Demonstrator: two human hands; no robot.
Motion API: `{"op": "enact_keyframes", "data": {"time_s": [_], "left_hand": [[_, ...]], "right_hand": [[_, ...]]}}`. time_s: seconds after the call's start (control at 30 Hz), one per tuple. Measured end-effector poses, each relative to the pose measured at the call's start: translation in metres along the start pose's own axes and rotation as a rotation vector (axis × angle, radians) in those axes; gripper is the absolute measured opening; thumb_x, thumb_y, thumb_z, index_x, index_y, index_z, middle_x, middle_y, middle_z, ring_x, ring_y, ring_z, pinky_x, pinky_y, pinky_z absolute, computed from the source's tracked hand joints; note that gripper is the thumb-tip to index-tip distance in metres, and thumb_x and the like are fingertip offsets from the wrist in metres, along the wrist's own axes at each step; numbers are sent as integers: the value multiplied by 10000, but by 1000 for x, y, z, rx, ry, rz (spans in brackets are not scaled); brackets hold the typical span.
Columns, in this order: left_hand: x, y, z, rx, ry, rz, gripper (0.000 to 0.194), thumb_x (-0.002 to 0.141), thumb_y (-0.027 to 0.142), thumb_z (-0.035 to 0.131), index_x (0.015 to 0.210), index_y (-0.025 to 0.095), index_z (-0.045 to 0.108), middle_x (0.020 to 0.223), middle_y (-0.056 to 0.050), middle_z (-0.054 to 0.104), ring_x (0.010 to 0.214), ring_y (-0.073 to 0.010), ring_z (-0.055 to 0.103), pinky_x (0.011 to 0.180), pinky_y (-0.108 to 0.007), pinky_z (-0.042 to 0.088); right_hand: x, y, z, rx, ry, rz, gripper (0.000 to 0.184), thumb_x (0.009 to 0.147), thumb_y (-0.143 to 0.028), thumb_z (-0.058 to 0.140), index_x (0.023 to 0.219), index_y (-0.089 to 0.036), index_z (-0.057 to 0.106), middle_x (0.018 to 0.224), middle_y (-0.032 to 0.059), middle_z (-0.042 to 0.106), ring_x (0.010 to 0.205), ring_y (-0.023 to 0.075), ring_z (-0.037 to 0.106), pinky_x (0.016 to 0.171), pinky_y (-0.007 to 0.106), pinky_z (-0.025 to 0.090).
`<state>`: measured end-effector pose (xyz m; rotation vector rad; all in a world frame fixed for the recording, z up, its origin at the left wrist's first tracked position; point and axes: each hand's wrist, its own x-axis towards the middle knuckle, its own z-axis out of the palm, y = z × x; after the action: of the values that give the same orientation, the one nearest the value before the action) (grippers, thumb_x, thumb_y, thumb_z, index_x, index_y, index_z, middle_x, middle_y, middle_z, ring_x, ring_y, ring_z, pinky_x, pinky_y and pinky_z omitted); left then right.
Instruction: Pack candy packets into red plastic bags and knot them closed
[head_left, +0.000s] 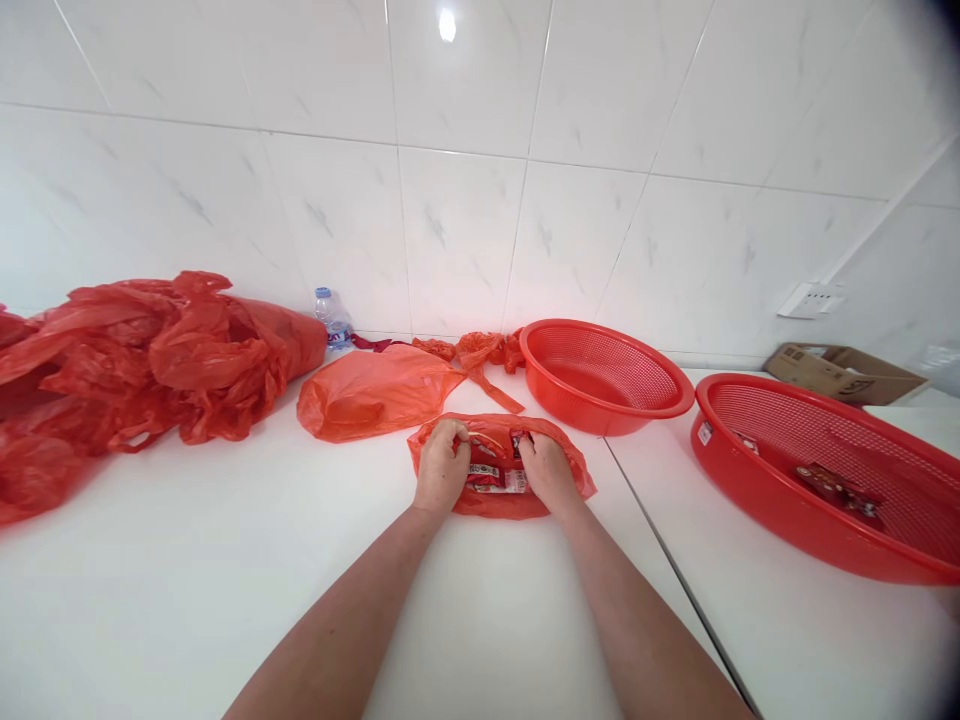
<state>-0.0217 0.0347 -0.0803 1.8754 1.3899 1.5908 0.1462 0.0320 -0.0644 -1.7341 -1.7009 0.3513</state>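
Observation:
A red plastic bag [495,508] lies spread open on the table in front of me, with several small red and white snack packets [495,480] showing inside it. My left hand [444,465] is closed at the bag's left side, its thumb and fingers pinching the thin red plastic. At the bag's opening on the right, my right hand [550,470] reaches in with curled fingers against a small dark packet [517,444]. Its fingertips are partly hidden by the bag.
Behind lie a flat red bag [382,390], red plastic strips [480,352] and a water bottle [332,320]. A heap of red bags [187,360] fills the left. To the right stand a red basket [607,405], a larger basket [787,515] holding packets, and a cardboard box [844,375].

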Motion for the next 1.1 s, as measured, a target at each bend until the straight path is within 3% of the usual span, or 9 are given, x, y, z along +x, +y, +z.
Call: {"op": "enact_keyframes", "data": {"time_s": [0.23,0.4,0.5,0.63,0.77,0.93,1.1], "left_hand": [[1,2,-1,119,26,58,190,698,27,472,664,206,415,751,13,462,720,-129,482,686,-255,409],[-2,-1,0,222,-161,35,214,708,175,621,619,199,428,732,8,473,702,-142,477,661,-271,406],[-2,-1,0,257,-235,53,233,697,275,671,622,200,464,733,3,501,744,-160,494,705,-292,412],[-3,-1,0,311,-296,64,266,614,297,743,701,208,508,794,-4,530,806,-186,502,725,-306,413],[-3,-5,1,336,-329,28,235,641,260,725,775,213,537,846,-16,549,853,-202,512,731,-311,416],[0,-8,-1,319,-299,16,133,699,145,630,746,209,523,835,-13,561,826,-186,523,730,-306,419],[1,-6,-3,291,-246,24,136,697,108,598,717,211,512,785,-9,555,785,-179,524,708,-307,425]], "right_hand": [[2,3,2,-17,29,37,325,895,-322,334,946,-150,605,968,121,649,903,216,596,771,289,413],[2,3,3,-52,-28,-8,257,855,-273,436,1018,-165,601,1059,103,640,994,212,573,817,285,404],[2,0,-4,-59,-50,-29,200,846,-235,427,888,-201,619,925,48,665,868,173,593,730,259,400],[-1,0,-17,-74,-205,-46,148,799,-276,496,692,-211,574,726,-16,640,661,128,563,591,238,358],[-3,3,-24,-103,-422,-33,206,662,-394,659,735,-222,573,709,-33,630,618,134,550,529,240,342],[-5,3,-23,-193,-466,-103,190,607,-200,635,786,-227,578,777,-12,644,675,161,563,538,248,342],[-8,3,-26,-175,-489,-136,285,576,-87,536,815,-241,564,792,-14,642,674,160,562,529,241,342]]}}
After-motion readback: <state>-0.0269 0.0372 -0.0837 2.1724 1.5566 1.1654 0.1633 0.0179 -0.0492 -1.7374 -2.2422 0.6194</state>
